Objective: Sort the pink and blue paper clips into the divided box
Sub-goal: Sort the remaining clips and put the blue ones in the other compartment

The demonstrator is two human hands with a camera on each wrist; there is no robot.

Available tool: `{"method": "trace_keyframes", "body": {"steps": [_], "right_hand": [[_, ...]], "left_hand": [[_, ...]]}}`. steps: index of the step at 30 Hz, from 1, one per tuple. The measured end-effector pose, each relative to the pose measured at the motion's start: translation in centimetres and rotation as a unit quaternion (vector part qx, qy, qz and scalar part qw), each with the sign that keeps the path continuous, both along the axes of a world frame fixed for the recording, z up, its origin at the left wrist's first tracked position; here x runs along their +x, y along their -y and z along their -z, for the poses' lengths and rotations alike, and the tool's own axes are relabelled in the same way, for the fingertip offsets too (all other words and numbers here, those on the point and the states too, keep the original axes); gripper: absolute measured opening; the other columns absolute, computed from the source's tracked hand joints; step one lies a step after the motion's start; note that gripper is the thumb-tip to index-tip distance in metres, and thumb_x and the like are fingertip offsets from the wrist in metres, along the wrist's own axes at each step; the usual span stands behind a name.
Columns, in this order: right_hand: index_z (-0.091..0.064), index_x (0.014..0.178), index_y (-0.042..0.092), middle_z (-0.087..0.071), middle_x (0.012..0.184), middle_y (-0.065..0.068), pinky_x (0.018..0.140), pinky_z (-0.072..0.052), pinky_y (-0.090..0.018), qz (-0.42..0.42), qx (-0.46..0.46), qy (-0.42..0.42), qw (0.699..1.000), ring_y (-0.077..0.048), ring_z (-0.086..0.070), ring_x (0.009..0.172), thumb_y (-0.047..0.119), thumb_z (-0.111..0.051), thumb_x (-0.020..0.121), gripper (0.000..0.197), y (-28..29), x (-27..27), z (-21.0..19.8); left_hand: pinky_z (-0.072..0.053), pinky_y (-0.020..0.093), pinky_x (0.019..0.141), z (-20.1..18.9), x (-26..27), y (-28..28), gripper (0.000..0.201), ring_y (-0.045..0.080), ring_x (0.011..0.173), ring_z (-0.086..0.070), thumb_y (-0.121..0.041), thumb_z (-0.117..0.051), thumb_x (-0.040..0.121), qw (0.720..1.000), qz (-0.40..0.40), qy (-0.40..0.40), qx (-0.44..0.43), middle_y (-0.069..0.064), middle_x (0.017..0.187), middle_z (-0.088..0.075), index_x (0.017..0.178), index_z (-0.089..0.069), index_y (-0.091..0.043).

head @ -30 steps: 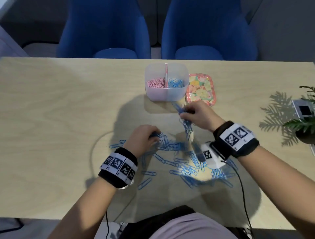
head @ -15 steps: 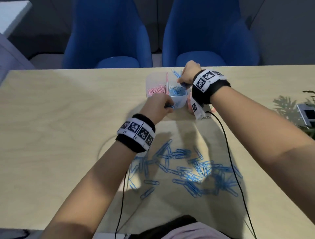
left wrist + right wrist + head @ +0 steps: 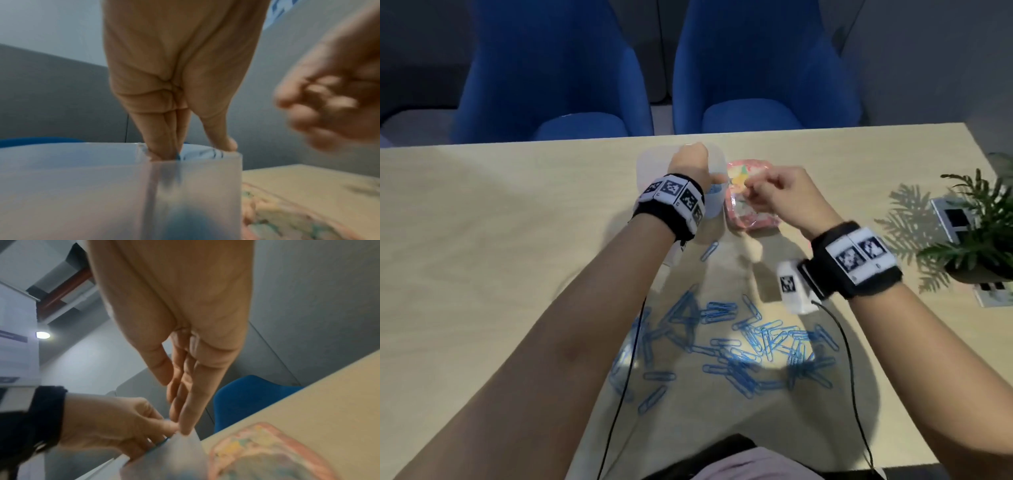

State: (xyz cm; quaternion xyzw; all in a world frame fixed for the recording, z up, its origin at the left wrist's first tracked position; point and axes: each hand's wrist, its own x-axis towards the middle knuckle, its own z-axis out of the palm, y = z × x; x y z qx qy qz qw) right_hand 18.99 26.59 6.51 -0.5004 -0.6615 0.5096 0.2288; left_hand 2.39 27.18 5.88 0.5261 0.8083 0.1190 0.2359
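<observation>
Fingertips of the left hand [image 3: 174,91] dip into the divided box [image 3: 102,186] pinching blue clips [image 3: 178,157] (right hand [image 3: 787,195] loosely curled, empty).

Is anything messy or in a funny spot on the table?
Yes. One blue paper clip lies alone beside the box, apart from the blue pile near the table edge. Nothing looks broken.

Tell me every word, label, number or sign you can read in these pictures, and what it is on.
No readable words or numbers anywhere.
Left wristband: black-and-white square code patterns, no letters.
Right wristband: the same kind of patterns; small marks at its edge are too blurred to read.
White wrist camera: one square code pattern.
Floral lid: coloured print only, blurred.
Divided box: plain.
</observation>
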Motion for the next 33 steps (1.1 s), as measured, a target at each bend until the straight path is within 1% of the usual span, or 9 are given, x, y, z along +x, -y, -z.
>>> {"method": "trace_keyframes", "body": {"steps": [3,6,10,13,15,19,22,25,33], "right_hand": [[-0.06,0.073,0.017,-0.062,0.077,-0.013,0.056,-0.051,-0.022,-0.028,-0.05,0.032,0.998,0.0,-0.059,0.049,0.001,-0.045,0.093,0.029,3.6,5.1,1.7],[-0.061,0.078,0.013,-0.061,0.062,0.006,0.05,-0.042,-0.011,-0.045,-0.056,0.142,0.987,0.004,-0.052,0.045,-0.002,-0.059,0.085,0.016,7.5,10.7,3.1],[-0.054,0.098,0.019,-0.048,0.087,-0.001,0.073,-0.041,-0.034,-0.1,-0.057,0.368,0.923,-0.024,-0.05,0.086,0.018,-0.083,0.061,0.046,12.8,15.7,4.5],[-0.041,0.131,0.012,-0.042,0.108,-0.007,0.092,-0.04,-0.034,-0.044,-0.078,0.339,0.936,-0.03,-0.049,0.11,0.016,-0.082,0.063,0.079,16.2,16.2,6.0],[-0.041,0.133,0.005,-0.046,0.116,-0.016,0.099,-0.037,-0.033,0.011,-0.041,0.301,0.953,-0.032,-0.048,0.116,0.013,-0.077,0.071,0.072,17.4,15.4,7.3],[-0.051,0.121,0.0,-0.052,0.11,-0.019,0.096,-0.039,-0.032,0.036,0.025,0.236,0.971,-0.035,-0.052,0.107,0.001,-0.066,0.073,0.05,17.9,11.4,9.0],[-0.051,0.123,0.003,-0.05,0.107,-0.012,0.095,-0.038,-0.029,-0.039,0.034,0.2,0.978,-0.03,-0.054,0.103,0.003,-0.064,0.076,0.048,17.0,8.2,8.7],[-0.049,0.128,0.009,-0.043,0.104,0.002,0.087,-0.041,-0.024,-0.087,0.02,0.175,0.981,-0.018,-0.052,0.093,0.011,-0.068,0.078,0.054,16.3,7.8,7.5],[-0.002,0.146,0.019,-0.031,0.125,-0.003,0.083,-0.051,-0.041,-0.179,0.014,0.383,0.906,-0.029,-0.05,0.111,0.06,-0.081,0.044,0.136,18.9,11.1,7.1]], "left_hand": [[-0.043,0.034,0.097,-0.2,-0.6,1.5,0.048,0.028,0.113,-0.055,-0.038,-0.06,0.087,0.997,-0.027,0.057,0.051,0.014,0.121,-0.061,0.12,-0.054,-0.004],[-0.051,0.037,0.087,-0.4,-1.7,4.8,0.022,0.028,0.093,-0.061,-0.017,-0.057,0.085,0.984,-0.017,0.086,0.156,0.014,0.103,-0.067,0.102,-0.065,-0.004],[-0.046,0.027,0.076,1.0,-2.0,10.9,0.016,0.021,0.078,-0.058,-0.018,-0.059,0.086,0.991,0.074,0.063,0.093,0.008,0.096,-0.069,0.098,-0.067,-0.01],[-0.039,0.031,0.091,3.8,-1.6,14.6,0.034,0.026,0.102,-0.055,-0.027,-0.057,0.088,0.993,0.106,0.041,0.025,0.012,0.118,-0.061,0.118,-0.058,-0.009],[-0.029,0.035,0.104,5.8,-0.5,16.2,0.06,0.031,0.123,-0.044,-0.051,-0.044,0.086,0.989,0.139,-0.003,-0.042,0.016,0.134,-0.05,0.127,-0.05,-0.008],[-0.035,0.049,0.107,9.1,3.5,19.0,0.088,0.044,0.129,-0.04,-0.066,-0.021,0.073,0.974,0.217,-0.047,-0.047,0.025,0.142,-0.041,0.13,-0.049,-0.004],[-0.018,0.043,0.115,9.0,6.5,21.0,0.097,0.033,0.144,-0.012,-0.072,-0.009,0.069,0.953,0.279,-0.082,-0.083,0.011,0.157,-0.013,0.146,-0.021,-0.015],[-0.011,0.04,0.12,8.8,6.1,21.8,0.105,0.026,0.145,-0.007,-0.081,-0.016,0.066,0.943,0.318,-0.059,-0.077,0.006,0.158,-0.01,0.147,-0.012,-0.015],[-0.036,0.04,0.107,8.9,2.8,24.9,0.124,0.031,0.125,-0.041,-0.087,-0.046,0.042,0.962,0.251,-0.099,-0.034,0.009,0.141,-0.041,0.142,-0.029,-0.015]]}}
